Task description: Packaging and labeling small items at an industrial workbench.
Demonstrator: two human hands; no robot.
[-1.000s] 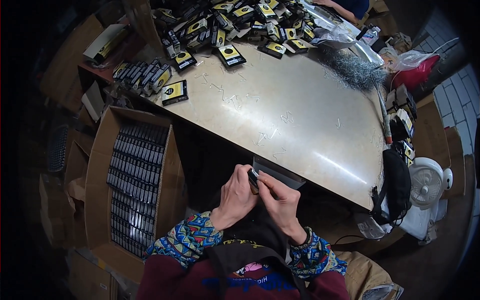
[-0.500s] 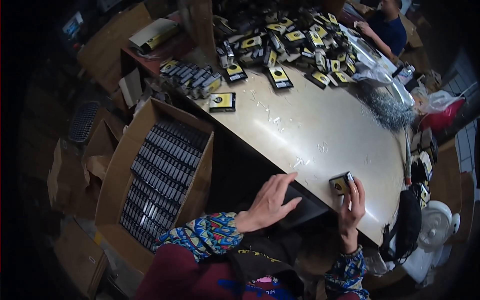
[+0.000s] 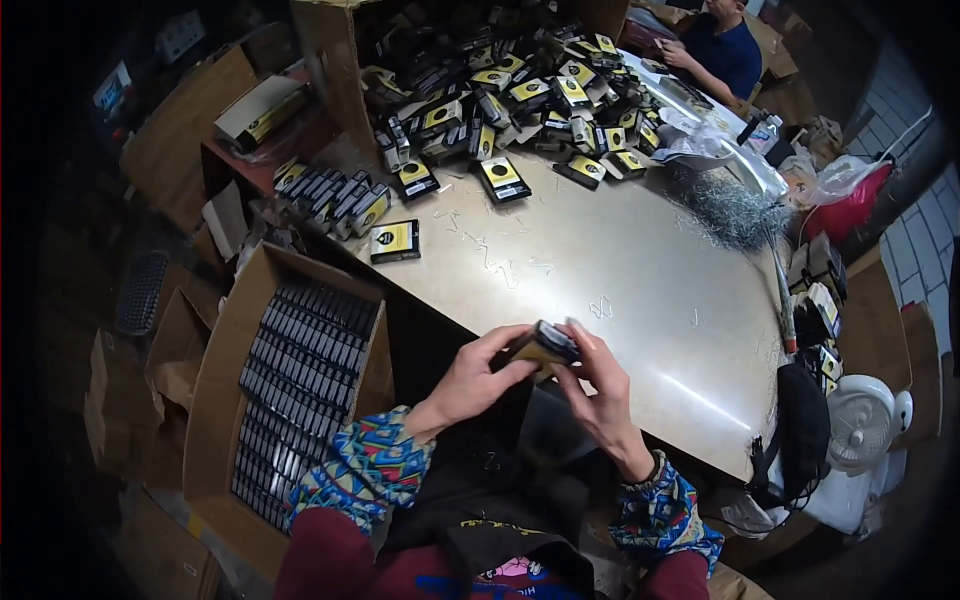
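Both hands grip a small black-and-yellow cardboard box [image 3: 548, 346] over the near edge of the metal-topped table [image 3: 640, 300]. My left hand [image 3: 470, 382] pinches its left end between thumb and fingers. On its right end, the fingers and thumb of my right hand [image 3: 598, 388] are closed. The box is tilted, and the fingers cover part of its faces. A similar box [image 3: 396, 242] lies flat on the table, beyond my left hand. Farther back lies another such box [image 3: 503, 180], in front of a big heap of loose boxes [image 3: 530, 90].
Left of me stands an open carton [image 3: 212, 400] packed with rows of small boxes. Several boxes [image 3: 335, 200] are lined up at the table's left edge. Tangled grey strands [image 3: 735, 208], a black bag [image 3: 800, 425] and a white fan [image 3: 862, 425] are right. Another person [image 3: 725, 55] sits at the back.
My right hand has brought the box leftward off the tabletop, and my left hand has closed on its other end. The view has shifted, so the table's things sit farther left.
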